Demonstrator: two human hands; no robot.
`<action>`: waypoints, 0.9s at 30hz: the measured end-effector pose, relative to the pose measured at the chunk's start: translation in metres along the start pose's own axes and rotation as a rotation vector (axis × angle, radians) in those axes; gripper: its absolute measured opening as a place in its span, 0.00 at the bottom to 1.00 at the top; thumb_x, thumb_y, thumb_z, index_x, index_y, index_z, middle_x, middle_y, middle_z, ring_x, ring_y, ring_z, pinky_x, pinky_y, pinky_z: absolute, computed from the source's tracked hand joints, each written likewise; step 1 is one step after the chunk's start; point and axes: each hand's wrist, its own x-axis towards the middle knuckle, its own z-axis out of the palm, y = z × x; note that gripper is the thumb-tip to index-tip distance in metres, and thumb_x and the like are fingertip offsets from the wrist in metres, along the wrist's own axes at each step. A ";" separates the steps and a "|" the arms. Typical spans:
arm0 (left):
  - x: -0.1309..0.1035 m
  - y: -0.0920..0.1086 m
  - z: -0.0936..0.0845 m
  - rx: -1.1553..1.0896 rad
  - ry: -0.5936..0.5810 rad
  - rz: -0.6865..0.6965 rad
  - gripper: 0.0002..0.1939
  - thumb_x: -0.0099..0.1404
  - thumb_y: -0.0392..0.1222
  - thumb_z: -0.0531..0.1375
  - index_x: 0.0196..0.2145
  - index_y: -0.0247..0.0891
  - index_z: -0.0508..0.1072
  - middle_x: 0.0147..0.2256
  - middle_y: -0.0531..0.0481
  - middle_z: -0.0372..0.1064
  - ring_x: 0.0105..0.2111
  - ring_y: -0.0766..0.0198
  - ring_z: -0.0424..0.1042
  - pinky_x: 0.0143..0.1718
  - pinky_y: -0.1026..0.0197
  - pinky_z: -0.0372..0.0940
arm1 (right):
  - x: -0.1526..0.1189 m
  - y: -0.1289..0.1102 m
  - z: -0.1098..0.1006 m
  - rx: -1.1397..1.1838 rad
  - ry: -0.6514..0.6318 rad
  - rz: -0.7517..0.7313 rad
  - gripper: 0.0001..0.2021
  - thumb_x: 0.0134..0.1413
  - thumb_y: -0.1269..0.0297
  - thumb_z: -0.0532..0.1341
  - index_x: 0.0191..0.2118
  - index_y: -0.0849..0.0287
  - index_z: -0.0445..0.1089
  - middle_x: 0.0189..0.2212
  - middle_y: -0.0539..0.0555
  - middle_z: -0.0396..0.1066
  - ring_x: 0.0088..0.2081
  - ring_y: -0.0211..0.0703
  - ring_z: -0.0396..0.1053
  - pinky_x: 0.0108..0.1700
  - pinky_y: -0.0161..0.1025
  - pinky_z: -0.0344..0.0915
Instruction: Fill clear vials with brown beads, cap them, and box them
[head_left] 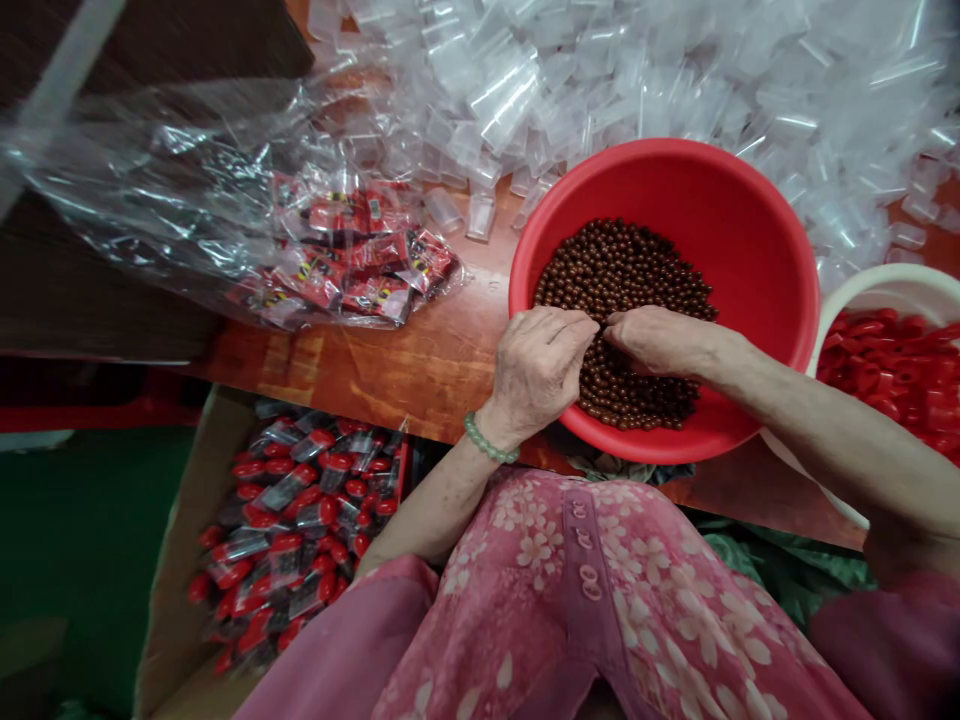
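A large red basin (742, 230) holds a heap of small round brown balls (622, 265). My left hand (544, 365), with a green bead bracelet (489, 438) on the wrist, is at the basin's left rim, its fingers bent and pressed together over the balls. Facing it, my right hand (649, 340) is inside the basin just above the heap, fingers closed. The fingertips of both hands nearly meet. Whatever lies between the fingers is too small and hidden to name.
Clear plastic containers (510, 90) pile up behind the basin. A white tub (840, 300) of red caps (892, 375) stands right. Red packets (375, 250) in a clear bag lie left on the wooden table (360, 370). Below, a cardboard box (176, 560) holds red-capped containers (285, 545).
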 end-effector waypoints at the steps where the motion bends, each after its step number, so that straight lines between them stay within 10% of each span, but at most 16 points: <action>1: 0.000 0.000 0.000 -0.006 0.000 -0.006 0.15 0.75 0.38 0.52 0.46 0.37 0.80 0.44 0.43 0.82 0.46 0.57 0.78 0.49 0.54 0.69 | 0.001 -0.002 0.002 0.055 0.026 -0.060 0.12 0.48 0.78 0.59 0.37 0.61 0.76 0.38 0.61 0.78 0.39 0.52 0.75 0.43 0.44 0.67; 12: -0.003 -0.002 0.001 -0.083 0.112 -0.007 0.18 0.76 0.35 0.49 0.55 0.34 0.75 0.52 0.40 0.79 0.53 0.58 0.78 0.55 0.53 0.71 | -0.006 0.004 0.017 0.960 0.241 -0.156 0.25 0.50 0.50 0.70 0.51 0.57 0.74 0.37 0.49 0.73 0.40 0.44 0.69 0.46 0.42 0.67; 16: -0.002 0.000 -0.004 -0.147 0.116 -0.029 0.17 0.77 0.36 0.49 0.56 0.34 0.73 0.53 0.39 0.78 0.55 0.58 0.77 0.58 0.53 0.72 | -0.014 -0.001 0.007 1.271 0.300 -0.235 0.24 0.47 0.55 0.74 0.48 0.58 0.74 0.35 0.47 0.72 0.36 0.39 0.68 0.41 0.38 0.68; 27: 0.012 0.021 -0.016 -1.078 -0.295 -0.533 0.33 0.67 0.49 0.66 0.64 0.38 0.62 0.60 0.37 0.71 0.57 0.54 0.76 0.58 0.54 0.72 | -0.044 -0.007 0.000 1.487 0.409 -0.407 0.23 0.48 0.63 0.77 0.51 0.59 0.77 0.44 0.52 0.79 0.44 0.39 0.76 0.49 0.38 0.72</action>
